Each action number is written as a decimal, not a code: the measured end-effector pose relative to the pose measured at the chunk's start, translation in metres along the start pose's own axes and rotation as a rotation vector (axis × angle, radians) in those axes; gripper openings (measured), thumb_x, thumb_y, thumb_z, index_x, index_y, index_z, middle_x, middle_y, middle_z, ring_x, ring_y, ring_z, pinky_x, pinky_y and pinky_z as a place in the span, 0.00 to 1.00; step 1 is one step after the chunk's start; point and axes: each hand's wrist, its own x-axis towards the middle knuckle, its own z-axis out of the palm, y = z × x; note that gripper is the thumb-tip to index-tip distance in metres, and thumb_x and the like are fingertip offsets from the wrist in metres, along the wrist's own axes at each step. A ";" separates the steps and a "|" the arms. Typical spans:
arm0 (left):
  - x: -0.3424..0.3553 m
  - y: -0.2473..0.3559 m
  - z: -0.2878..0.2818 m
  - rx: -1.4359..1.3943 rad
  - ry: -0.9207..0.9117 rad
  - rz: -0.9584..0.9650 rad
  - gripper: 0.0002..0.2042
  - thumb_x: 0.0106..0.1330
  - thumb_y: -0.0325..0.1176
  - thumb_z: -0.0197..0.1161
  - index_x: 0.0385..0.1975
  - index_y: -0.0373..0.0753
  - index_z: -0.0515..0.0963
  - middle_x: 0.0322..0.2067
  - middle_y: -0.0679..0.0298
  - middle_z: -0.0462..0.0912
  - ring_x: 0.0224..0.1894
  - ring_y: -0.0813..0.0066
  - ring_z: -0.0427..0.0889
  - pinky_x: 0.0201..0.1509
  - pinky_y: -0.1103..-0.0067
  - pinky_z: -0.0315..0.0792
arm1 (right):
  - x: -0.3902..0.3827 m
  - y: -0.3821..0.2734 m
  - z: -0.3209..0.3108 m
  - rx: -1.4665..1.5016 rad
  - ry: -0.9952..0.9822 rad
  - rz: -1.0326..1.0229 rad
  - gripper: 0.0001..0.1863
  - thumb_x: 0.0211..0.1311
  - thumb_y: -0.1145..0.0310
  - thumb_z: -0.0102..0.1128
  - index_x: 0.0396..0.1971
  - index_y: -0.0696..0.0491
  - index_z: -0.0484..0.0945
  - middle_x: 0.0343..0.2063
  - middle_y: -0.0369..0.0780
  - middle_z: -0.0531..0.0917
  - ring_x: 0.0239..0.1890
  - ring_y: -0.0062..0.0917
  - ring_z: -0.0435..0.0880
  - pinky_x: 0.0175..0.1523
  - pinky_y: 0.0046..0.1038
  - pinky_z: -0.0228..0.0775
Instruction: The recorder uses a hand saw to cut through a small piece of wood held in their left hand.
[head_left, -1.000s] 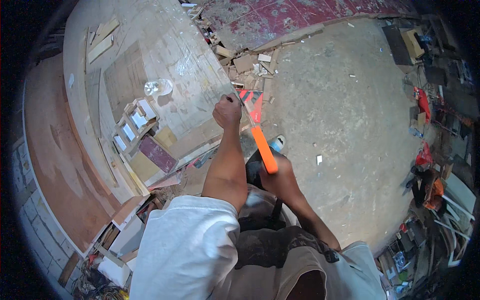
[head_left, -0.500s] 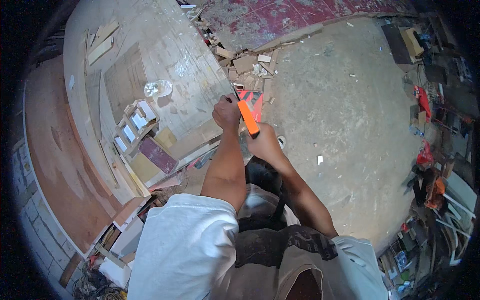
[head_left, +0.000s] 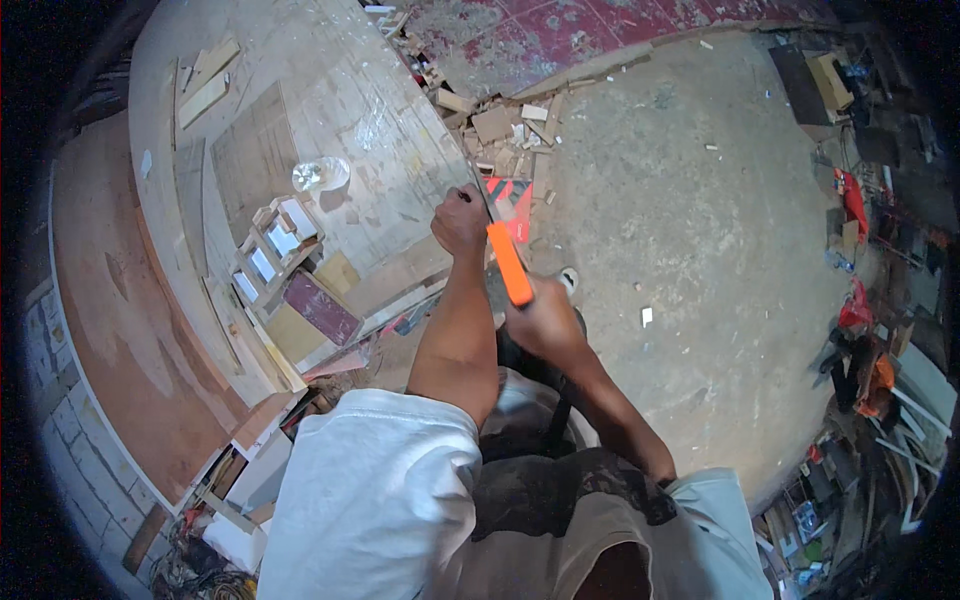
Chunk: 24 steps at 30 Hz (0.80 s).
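Note:
My right hand (head_left: 545, 315) is wrapped round the rear of a handsaw (head_left: 509, 265) with a bright orange handle. Its thin blade, seen nearly edge-on, points away from me along the edge of the wooden worktable (head_left: 390, 170). My left hand (head_left: 462, 225) is closed in a fist at that same edge, just left of the blade. What lies under its fingers is hidden. Beyond the saw, a red and grey printed package (head_left: 515, 200) lies lower down beside the table.
On the table stand a clear glass-like container (head_left: 308, 177), a small wooden frame with white panels (head_left: 275, 245) and a dark red block (head_left: 320, 308). Wood offcuts (head_left: 492, 125) are heaped past the table's edge. Mixed scrap (head_left: 880, 390) lines the right side of the concrete floor (head_left: 680, 230).
My right hand has drawn the orange-handled saw back toward me and slightly right. More of the blade shows now. My left hand stays at the table edge.

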 end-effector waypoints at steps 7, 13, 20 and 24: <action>-0.004 0.017 -0.008 0.026 0.005 -0.007 0.18 0.60 0.43 0.50 0.23 0.36 0.82 0.22 0.45 0.81 0.27 0.46 0.82 0.38 0.61 0.75 | 0.008 0.000 -0.016 -0.060 -0.047 0.029 0.07 0.49 0.75 0.56 0.23 0.63 0.71 0.18 0.54 0.74 0.24 0.50 0.76 0.30 0.38 0.68; -0.002 0.003 -0.009 0.011 0.035 -0.012 0.18 0.60 0.43 0.51 0.24 0.36 0.83 0.22 0.47 0.82 0.27 0.48 0.83 0.37 0.61 0.75 | -0.029 -0.024 -0.023 0.018 -0.059 -0.048 0.07 0.48 0.77 0.56 0.27 0.64 0.72 0.22 0.56 0.77 0.28 0.53 0.77 0.32 0.38 0.69; -0.005 0.017 -0.009 0.031 -0.005 -0.007 0.17 0.60 0.42 0.51 0.22 0.36 0.82 0.22 0.46 0.82 0.27 0.48 0.83 0.37 0.61 0.75 | 0.024 -0.008 0.003 0.020 0.037 0.049 0.05 0.46 0.83 0.53 0.25 0.61 0.73 0.22 0.53 0.77 0.29 0.52 0.77 0.32 0.37 0.69; -0.003 0.008 -0.010 0.032 0.017 -0.022 0.17 0.61 0.42 0.51 0.23 0.37 0.82 0.22 0.45 0.81 0.27 0.48 0.83 0.37 0.61 0.75 | -0.010 -0.036 -0.020 0.087 -0.013 0.024 0.03 0.47 0.82 0.52 0.25 0.61 0.72 0.21 0.53 0.75 0.29 0.51 0.77 0.33 0.36 0.69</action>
